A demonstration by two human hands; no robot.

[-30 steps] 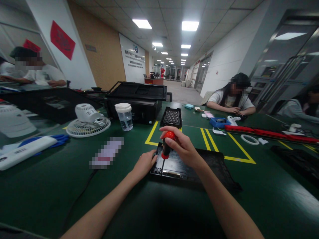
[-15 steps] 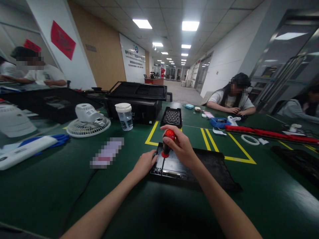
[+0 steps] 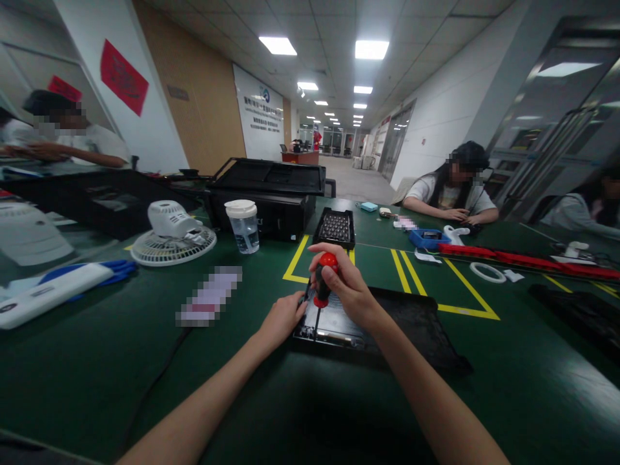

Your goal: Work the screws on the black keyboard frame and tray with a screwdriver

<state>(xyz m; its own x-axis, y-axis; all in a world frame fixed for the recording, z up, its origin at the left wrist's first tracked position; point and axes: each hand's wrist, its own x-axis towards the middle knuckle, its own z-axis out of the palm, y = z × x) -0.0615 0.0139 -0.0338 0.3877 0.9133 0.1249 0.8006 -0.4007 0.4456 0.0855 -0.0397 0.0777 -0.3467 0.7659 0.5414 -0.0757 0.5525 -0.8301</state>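
My right hand [image 3: 345, 278] is wrapped round the red and black handle of a screwdriver [image 3: 321, 284]. The shaft points down, its tip meeting the near left corner of a black plastic panel [image 3: 407, 323] that lies on the green table. My left hand [image 3: 281, 316] grips the panel's left edge, fingers curled over it and partly hidden. A shiny flat area and a small metallic strip show on the panel below the screwdriver. What the tip touches is too small to make out.
Beyond the panel stand a black tray of small parts [image 3: 338, 227], a large black case [image 3: 266, 200] and a lidded plastic cup [image 3: 243, 226]. A white fan part [image 3: 173, 236] sits to the left. Across the table on the right, a person [image 3: 455, 187] is seated near a blue box [image 3: 428, 238].
My right hand has turned slightly on the screwdriver handle, its thumb shifting. The screwdriver tip and my left hand stay in place. At the far left, another person's hands have moved.
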